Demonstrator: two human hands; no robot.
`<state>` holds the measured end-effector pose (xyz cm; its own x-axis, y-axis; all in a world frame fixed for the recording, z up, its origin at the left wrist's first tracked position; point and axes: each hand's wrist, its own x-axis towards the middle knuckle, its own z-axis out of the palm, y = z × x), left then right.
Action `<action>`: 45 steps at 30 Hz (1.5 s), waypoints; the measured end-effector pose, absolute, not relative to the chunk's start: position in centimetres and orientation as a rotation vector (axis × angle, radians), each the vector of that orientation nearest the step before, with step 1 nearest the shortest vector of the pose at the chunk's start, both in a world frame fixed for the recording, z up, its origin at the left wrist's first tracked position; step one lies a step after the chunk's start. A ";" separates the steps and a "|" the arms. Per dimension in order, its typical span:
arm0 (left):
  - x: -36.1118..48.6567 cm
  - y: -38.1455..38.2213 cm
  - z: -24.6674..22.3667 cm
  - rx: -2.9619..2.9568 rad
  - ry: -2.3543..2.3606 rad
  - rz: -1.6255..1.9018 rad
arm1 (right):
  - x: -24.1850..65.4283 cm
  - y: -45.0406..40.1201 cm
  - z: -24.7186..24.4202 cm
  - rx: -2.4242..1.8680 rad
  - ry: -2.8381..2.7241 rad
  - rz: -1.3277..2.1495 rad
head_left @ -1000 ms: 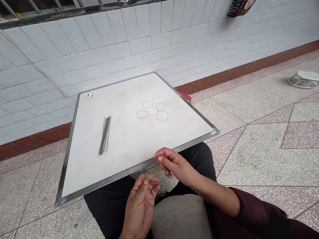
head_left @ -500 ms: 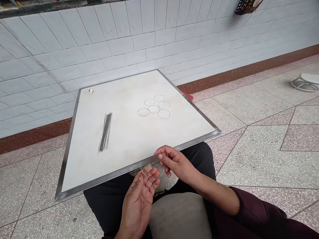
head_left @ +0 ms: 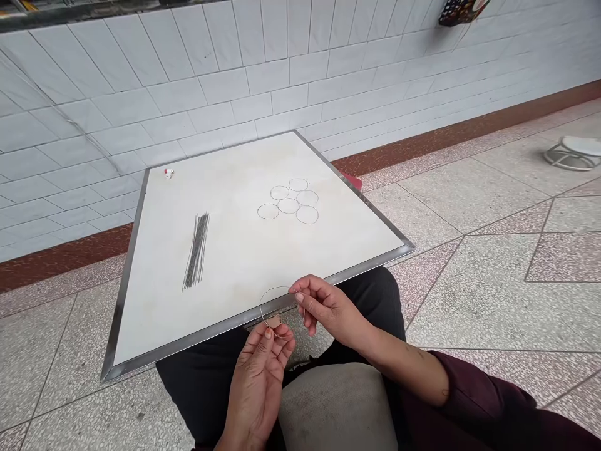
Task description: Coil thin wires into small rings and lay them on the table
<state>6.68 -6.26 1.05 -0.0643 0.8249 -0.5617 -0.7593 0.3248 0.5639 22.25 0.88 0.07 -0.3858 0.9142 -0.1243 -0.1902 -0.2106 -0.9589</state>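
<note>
The hands are apart, with the right hand (head_left: 331, 307) pinching a thin wire loop (head_left: 261, 307) over the steel-edged front of a white board (head_left: 263, 275) on the person's lap. The left hand (head_left: 257, 382) curls up under the loop, its fingers (head_left: 268, 335) just below a small tan scrap (head_left: 275, 321); any grip cannot be told. On the board lie a bundle of straight wires (head_left: 197, 250), six wire rings (head_left: 288, 205) and a small red-and-white object (head_left: 169, 173). Beyond stand a tiled wall (head_left: 188, 81) and a metal-legged stool (head_left: 573, 153) on terrazzo floor (head_left: 483, 294).
</note>
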 end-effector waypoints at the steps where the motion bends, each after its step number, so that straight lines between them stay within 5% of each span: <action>1: 6.7 -6.2 1.0 0.079 0.998 1.308 | 22.2 0.9 0.0 -0.951 -1.205 1.723; 45: 6.0 -5.5 0.2 0.182 1.088 1.232 | 22.7 1.6 -0.4 -0.993 -1.245 1.727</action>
